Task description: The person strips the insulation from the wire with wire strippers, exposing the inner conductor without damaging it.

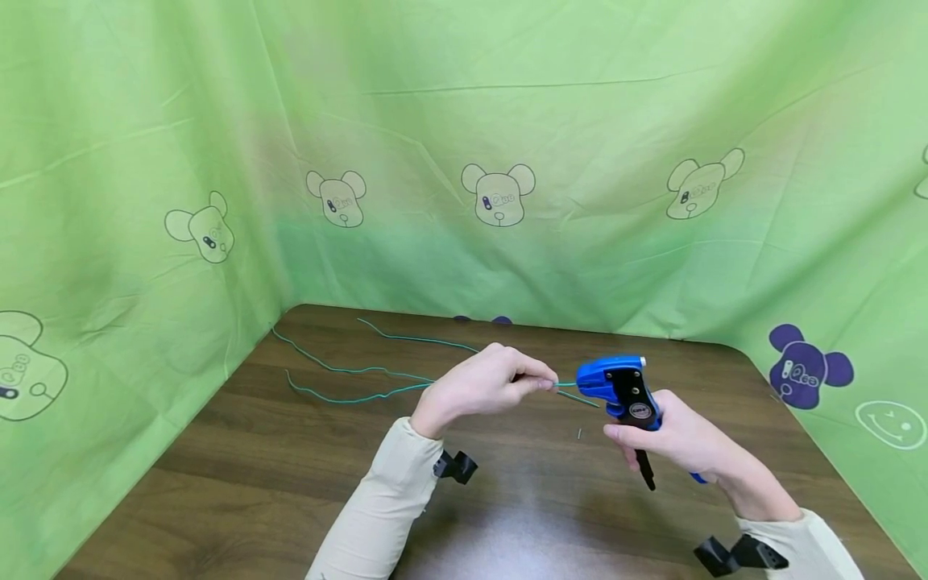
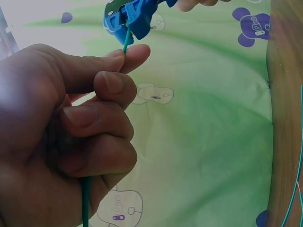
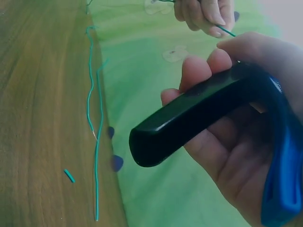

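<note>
In the head view my left hand (image 1: 489, 380) pinches a thin green wire (image 1: 566, 384) near its end, between thumb and index finger. That end runs into the jaws of a blue and black wire stripper (image 1: 622, 383). The left wrist view has the wire (image 2: 125, 41) entering the blue stripper head (image 2: 137, 19), with the other fingers curled and more wire hanging below the palm. My right hand (image 1: 685, 435) grips the stripper by its handles; in the right wrist view the black handle (image 3: 189, 118) crosses the fingers and the two handles stand spread apart.
More green wires (image 1: 362, 370) stretch over the brown wooden table (image 1: 290, 467), at left and behind my left hand. A short green offcut (image 3: 69, 176) lies near a wire with a bare coppery spot (image 3: 94, 135). Green printed cloth (image 1: 500, 97) walls the back and sides.
</note>
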`<state>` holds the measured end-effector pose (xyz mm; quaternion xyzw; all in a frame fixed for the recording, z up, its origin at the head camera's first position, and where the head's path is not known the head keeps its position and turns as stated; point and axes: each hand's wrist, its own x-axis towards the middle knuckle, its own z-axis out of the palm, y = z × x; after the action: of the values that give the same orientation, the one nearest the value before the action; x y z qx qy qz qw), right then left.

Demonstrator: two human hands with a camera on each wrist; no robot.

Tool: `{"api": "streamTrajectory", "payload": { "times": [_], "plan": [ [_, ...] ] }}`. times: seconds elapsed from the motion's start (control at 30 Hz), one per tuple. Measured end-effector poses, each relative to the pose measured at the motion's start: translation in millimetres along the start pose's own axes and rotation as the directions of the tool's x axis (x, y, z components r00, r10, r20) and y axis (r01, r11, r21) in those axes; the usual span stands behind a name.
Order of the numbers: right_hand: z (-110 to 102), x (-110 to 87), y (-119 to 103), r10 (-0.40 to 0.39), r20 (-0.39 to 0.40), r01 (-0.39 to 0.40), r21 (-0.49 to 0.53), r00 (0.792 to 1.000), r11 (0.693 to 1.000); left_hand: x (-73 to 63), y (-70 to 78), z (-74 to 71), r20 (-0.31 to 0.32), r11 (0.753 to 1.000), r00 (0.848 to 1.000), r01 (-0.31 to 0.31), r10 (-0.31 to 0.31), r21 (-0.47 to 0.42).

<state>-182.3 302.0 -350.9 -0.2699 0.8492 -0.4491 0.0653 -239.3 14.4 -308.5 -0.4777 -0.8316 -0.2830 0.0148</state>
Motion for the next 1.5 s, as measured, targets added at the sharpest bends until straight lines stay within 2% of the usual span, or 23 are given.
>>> {"api": "streamTrajectory", "payload": {
  "times": [0.2, 0.4, 0.6, 0.83, 0.97, 1.13, 1.37, 1.5],
  "plan": [
    [5, 1.6, 1, 0.025, -0.038, -0.025, 0.008, 0.999, 1.0, 0.6, -0.6, 0.3, -0.007, 1.0, 1.0, 0.005, -0.005, -0.004],
    [9, 4.8, 0, 0.059, -0.044, -0.054, 0.116, 0.997, 0.992, 0.2, -1.3, -0.2, -0.019, 1.0, 1.0, 0.023, -0.023, -0.02],
    [10, 2.8, -4, 0.068, -0.03, -0.063, 0.153, 0.997, 0.986, -0.8, -0.8, -1.0, -0.002, 1.0, 1.0, -0.007, 0.006, -0.017],
    [6, 6.0, -8, 0.147, -0.103, -0.128, 0.176, 0.984, 0.976, 2.3, -0.4, 0.6, -0.048, 1.0, 0.999, 0.007, -0.008, -0.024],
    [3, 5.8, -8, 0.137, -0.071, -0.124, 0.164, 0.988, 0.979, 3.2, -1.3, 2.0, -0.039, 0.999, 0.999, 0.014, -0.015, -0.03],
    [2, 6.6, -6, 0.138, -0.042, -0.127, 0.207, 0.99, 0.97, 3.1, -2.7, 2.8, -0.054, 1.0, 0.999, 0.001, -0.002, -0.02],
    [8, 11.2, -5, 0.212, -0.016, -0.195, 0.338, 0.977, 0.921, 2.7, -4.6, 3.6, -0.085, 0.999, 0.996, 0.035, -0.035, -0.007],
    [9, 12.3, -3, 0.219, -0.013, -0.2, 0.355, 0.976, 0.913, 2.8, -6.4, 4.6, -0.092, 0.999, 0.995, 0.04, -0.041, -0.017]
  ]
}}
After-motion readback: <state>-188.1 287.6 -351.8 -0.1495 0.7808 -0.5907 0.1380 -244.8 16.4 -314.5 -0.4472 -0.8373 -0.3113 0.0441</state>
